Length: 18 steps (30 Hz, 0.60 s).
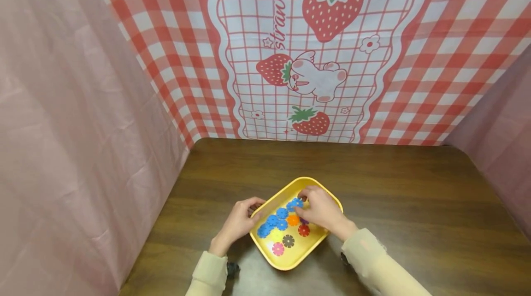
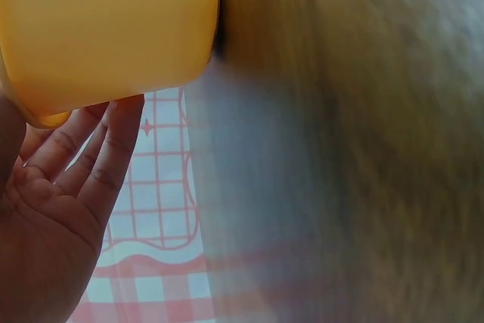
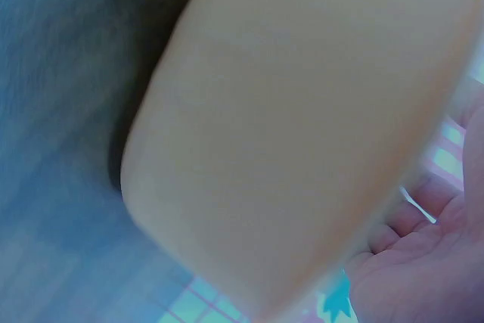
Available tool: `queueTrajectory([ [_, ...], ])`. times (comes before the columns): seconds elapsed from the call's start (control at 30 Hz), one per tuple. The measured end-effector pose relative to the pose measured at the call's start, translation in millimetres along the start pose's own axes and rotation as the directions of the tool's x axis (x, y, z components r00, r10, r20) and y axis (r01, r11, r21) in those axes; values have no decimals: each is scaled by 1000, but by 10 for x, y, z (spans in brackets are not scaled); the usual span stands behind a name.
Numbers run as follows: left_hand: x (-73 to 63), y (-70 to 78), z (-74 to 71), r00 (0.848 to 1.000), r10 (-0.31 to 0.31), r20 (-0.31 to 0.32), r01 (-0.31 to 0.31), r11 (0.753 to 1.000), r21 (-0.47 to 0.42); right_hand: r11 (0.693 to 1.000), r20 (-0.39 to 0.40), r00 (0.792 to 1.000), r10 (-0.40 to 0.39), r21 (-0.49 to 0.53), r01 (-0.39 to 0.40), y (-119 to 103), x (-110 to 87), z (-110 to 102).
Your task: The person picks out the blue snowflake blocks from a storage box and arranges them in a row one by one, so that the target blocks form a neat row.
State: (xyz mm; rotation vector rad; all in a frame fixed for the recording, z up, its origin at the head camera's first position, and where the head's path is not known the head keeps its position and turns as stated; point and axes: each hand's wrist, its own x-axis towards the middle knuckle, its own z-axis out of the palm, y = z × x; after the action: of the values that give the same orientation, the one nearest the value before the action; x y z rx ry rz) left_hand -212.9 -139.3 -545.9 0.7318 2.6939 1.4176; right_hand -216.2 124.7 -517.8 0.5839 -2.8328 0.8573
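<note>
A yellow plastic tray point(image 1: 286, 266) sits at an angle on the table. My left hand point(image 1: 239, 222) holds its left corner, thumb over the rim and fingers along the outer wall; the left wrist view shows these fingers point(image 2: 106, 149) beside the wall. My right hand point(image 1: 321, 208) reaches into the tray and pinches a blue notched disc point(image 1: 297, 203) between thumb and fingers. More blue discs point(image 1: 272, 221) form an overlapping row near the left side. An orange disc point(image 1: 292, 220) lies beside them, and a purple disc point(image 1: 304, 221) is partly hidden under the right hand.
Elsewhere in the tray lie a red disc point(image 1: 303, 230), a dark grey disc point(image 1: 288, 240), a pink disc point(image 1: 278, 249) and a pale yellow disc point(image 1: 276, 235). The brown wooden table point(image 1: 406, 204) meets a strawberry-print cloth point(image 1: 307, 79) behind and a pink curtain point(image 1: 83, 148) on the left.
</note>
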Motion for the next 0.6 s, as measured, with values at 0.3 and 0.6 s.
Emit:
queueTrajectory([
  [0.3, -2, -11, -19, 1000, 4, -23, -4, 1000, 2, 999, -18, 1000, -11, 44, 11, -59, -150, -400],
  [0.6, -31, -51, -41, 999, -7, -35, 7, 1000, 1, 994, -134, 986, -103, 18, 106, 44, -413, -624],
])
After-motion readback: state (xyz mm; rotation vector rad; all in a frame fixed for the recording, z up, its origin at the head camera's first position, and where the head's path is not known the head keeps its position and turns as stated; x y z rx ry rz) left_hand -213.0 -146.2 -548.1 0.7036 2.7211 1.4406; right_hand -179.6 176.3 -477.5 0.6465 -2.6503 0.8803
